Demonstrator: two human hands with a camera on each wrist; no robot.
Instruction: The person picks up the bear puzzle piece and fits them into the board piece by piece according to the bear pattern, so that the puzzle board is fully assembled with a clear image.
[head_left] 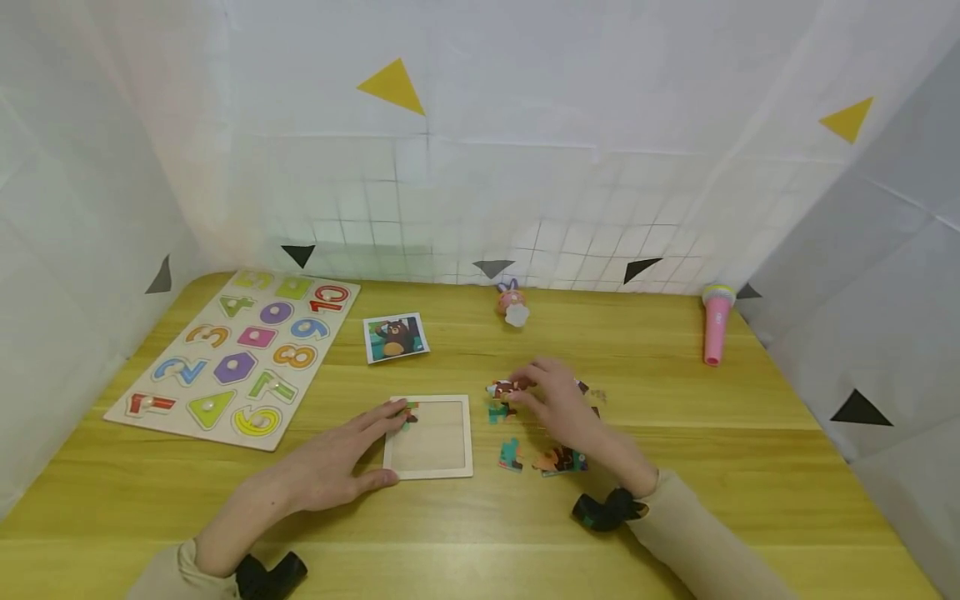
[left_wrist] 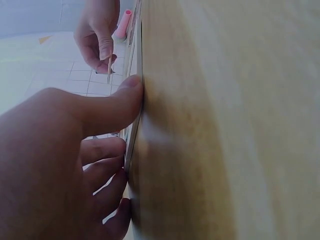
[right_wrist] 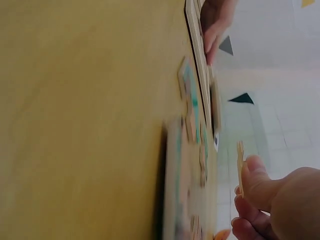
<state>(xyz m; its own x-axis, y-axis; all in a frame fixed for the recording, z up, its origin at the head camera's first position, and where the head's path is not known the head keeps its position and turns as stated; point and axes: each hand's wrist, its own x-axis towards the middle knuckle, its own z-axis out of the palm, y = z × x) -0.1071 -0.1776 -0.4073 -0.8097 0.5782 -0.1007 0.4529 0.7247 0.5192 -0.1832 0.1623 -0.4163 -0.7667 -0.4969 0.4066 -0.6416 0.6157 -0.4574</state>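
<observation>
A square wooden puzzle tray (head_left: 467, 437) lies on the table in the head view, with a small coloured puzzle piece (head_left: 411, 415) at its upper left corner. My left hand (head_left: 326, 467) rests on the tray's left side, its fingers by the upper corner and its thumb at the lower one. To the right of the tray, my right hand (head_left: 558, 407) pinches a thin bear-patterned puzzle piece (right_wrist: 240, 172) between thumb and fingers, raised off the table in the right wrist view. Under and around that hand lie several loose pieces, including a teal piece (head_left: 511, 454) and a brown one (head_left: 553, 460).
A bear picture card (head_left: 396, 337) lies behind the tray. At the left is a number-and-shape board (head_left: 240, 358) with knobs. A small rabbit-eared toy (head_left: 513, 304) sits at the back, and a pink toy microphone (head_left: 716, 325) at the far right. White cloth walls (head_left: 510, 200) border the table.
</observation>
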